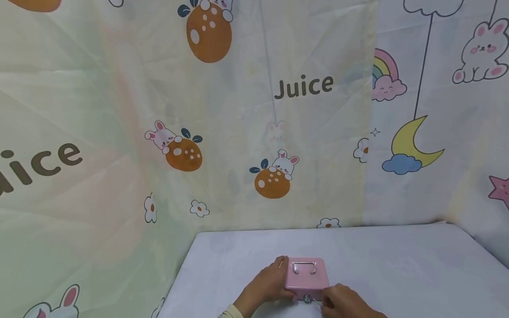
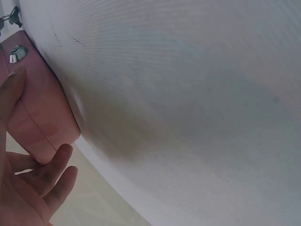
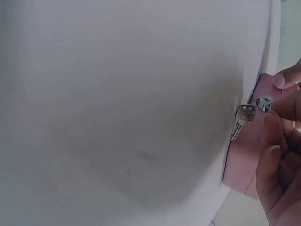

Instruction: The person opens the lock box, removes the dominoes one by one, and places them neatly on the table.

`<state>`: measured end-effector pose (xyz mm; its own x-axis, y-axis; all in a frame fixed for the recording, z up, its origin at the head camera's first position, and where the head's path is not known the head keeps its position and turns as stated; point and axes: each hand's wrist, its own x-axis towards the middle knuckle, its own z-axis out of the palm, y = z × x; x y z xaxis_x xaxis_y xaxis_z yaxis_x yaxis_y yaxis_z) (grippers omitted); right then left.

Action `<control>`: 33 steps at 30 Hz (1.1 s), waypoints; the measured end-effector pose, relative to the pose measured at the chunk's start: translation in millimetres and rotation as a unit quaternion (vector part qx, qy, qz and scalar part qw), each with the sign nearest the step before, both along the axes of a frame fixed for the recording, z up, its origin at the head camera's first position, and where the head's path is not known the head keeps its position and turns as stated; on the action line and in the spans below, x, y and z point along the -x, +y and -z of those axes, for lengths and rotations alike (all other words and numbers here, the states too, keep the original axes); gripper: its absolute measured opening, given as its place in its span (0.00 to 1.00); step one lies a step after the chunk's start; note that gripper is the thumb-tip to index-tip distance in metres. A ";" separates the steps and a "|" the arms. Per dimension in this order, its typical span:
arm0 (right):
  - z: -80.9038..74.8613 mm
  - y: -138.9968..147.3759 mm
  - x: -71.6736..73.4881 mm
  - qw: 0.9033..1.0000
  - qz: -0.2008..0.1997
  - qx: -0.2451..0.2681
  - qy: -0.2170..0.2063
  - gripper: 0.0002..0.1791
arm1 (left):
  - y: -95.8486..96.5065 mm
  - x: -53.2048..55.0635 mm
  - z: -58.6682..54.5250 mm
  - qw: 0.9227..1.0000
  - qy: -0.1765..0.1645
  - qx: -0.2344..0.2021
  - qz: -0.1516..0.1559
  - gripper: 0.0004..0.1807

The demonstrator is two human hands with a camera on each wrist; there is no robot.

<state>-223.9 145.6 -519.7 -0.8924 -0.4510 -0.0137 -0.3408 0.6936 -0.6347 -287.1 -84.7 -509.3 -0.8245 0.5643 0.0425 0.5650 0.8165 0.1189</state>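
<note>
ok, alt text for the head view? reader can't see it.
A left hand grips the left side of a closed pink cash box on a white-topped table, while the right hand is at its front right corner, near the silver lock. A metal handle sits on top; behind hangs cartoon-print fabric reading "Juice".

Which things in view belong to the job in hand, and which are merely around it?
Likely part of the job:
pink, rectangular, metal-looking box
round silver metal lock
silver metal keys
left hand, gripping the box
right hand, at the lock

Merely around it:
flat white tabletop
pale fabric backdrop printed with rabbits
</note>
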 end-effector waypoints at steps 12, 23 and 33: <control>6.6 -19.2 4.1 0.999 0.033 0.012 -0.032 0.08 | 0.7 3.4 3.6 1.000 -0.007 0.000 -0.005 0.58; 1.9 -25.8 -1.8 0.998 0.049 -0.020 0.023 0.10 | 0.2 3.8 2.6 1.000 0.007 0.003 0.009 0.58; -2.6 -32.7 -10.8 0.992 0.115 -0.046 0.021 0.09 | 0.4 4.3 4.3 1.000 0.002 0.006 0.004 0.58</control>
<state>-213.0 112.9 -517.1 -0.9723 -0.2337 -0.0064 -0.1911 0.8104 -0.5538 -291.4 -84.2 -513.6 -0.8195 0.5717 0.0394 0.5723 0.8129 0.1077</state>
